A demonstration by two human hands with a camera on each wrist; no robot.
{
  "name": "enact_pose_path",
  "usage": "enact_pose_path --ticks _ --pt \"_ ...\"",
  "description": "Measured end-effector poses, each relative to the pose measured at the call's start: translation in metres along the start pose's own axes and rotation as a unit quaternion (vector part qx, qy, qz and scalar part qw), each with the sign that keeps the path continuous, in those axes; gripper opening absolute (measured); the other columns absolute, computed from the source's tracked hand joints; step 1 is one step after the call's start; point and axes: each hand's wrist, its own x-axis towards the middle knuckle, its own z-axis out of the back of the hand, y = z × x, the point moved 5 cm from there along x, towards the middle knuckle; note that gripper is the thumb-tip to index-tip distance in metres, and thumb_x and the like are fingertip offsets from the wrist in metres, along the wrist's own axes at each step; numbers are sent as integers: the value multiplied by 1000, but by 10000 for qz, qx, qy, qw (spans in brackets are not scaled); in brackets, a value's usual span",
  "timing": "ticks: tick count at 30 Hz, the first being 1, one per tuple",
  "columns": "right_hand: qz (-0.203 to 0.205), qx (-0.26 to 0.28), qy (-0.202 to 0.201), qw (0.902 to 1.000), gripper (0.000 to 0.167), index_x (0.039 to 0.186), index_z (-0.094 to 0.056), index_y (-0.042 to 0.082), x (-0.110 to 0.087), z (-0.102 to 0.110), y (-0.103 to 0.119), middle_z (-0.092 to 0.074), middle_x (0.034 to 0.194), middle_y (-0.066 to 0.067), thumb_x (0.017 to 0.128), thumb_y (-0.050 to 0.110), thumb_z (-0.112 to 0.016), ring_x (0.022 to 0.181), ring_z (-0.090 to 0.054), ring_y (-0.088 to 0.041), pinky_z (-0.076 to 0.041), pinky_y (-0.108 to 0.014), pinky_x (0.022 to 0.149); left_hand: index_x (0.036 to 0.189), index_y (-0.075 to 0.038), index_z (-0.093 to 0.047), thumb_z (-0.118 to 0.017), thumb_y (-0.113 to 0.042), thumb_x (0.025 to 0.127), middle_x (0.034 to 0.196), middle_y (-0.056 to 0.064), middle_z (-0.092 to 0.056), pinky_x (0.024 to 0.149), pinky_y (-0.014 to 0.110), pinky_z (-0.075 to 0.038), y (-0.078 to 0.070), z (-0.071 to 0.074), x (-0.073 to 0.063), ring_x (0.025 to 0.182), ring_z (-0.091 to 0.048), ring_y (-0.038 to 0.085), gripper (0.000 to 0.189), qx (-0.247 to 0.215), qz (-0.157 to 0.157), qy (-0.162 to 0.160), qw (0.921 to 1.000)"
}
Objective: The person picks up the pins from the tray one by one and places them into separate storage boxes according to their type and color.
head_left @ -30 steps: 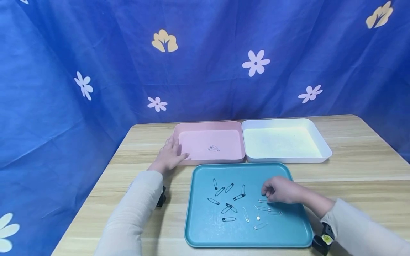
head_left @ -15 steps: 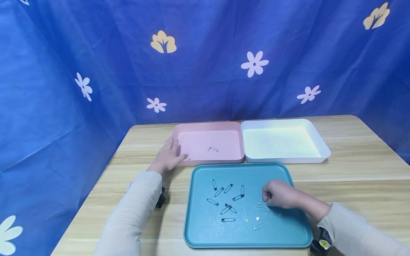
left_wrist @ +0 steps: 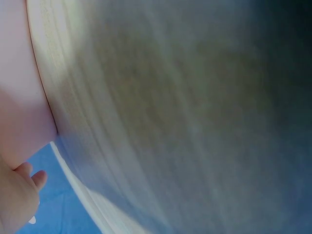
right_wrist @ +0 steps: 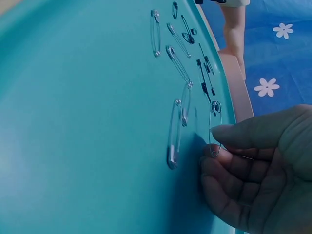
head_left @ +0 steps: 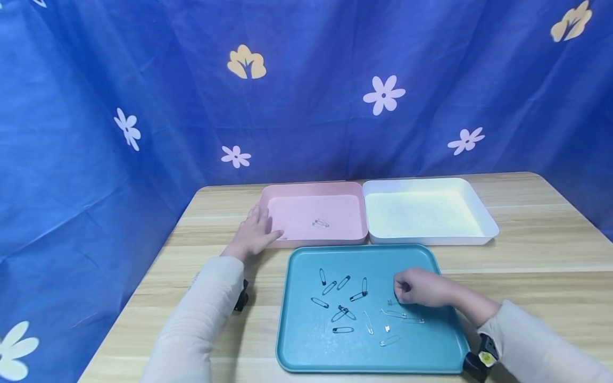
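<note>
A silver safety pin [right_wrist: 215,106] is pinched between the thumb and index finger of your right hand [head_left: 419,287]. The pin is over the right part of the blue tray [head_left: 306,360], its clasp end projecting to the left of your fingertips; whether it touches the tray surface cannot be told. Your other right fingers are curled inward.

Loose silver pins [head_left: 368,323] lie on the tray just to the near side of your right hand, some overlapping. Black pins [head_left: 342,330] lie across the left half of the tray, two of them crossed.

On the far side of the tray, the pink box [head_left: 316,242] is at the left and the white box [head_left: 426,240] directly beside it at the right. A small group of silver pins [head_left: 320,223] lies on the floor of the pink box. Your left hand [head_left: 251,234] rests at the left end of this box, fingers extended and spread.

The tray and both boxes stand on a wooden table [head_left: 541,255]. A blue curtain [head_left: 306,127] with flower prints hangs behind the far edge.
</note>
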Motion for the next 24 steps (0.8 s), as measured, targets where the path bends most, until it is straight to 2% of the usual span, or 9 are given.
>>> enact_pose_path --ticks 6,17,24 --pt "125 467 -133 9987 13 70 -49 8 7 9 2 -46 61 2 82 3 -51 55 -45 -12 -37 -22 48 137 0 -6 -39 -55 82 140 23 7 99 52 -9 -2 1 -1 126 2 38 85 -22 5 -18 10000" --pt "406 907 -773 9920 6 74 -55 7 31 24 8 -52 65 0 80 5 -57 59 -49 -15 -44 -27 51 137 1 -8 -39 -55 82 140 24 5 99 52 -10 -2 3 0 126 0 38 85 23 8 -67 10000" --pt "205 1392 -1077 9842 4 81 -57 1 48 28 13 -53 69 -2 81 5 -57 63 -50 -17 -43 -31 58 137 0 -6 -38 -56 82 140 22 8 99 52 -10 -1 2 -2 127 1 37 85 2 57 -27 10000"
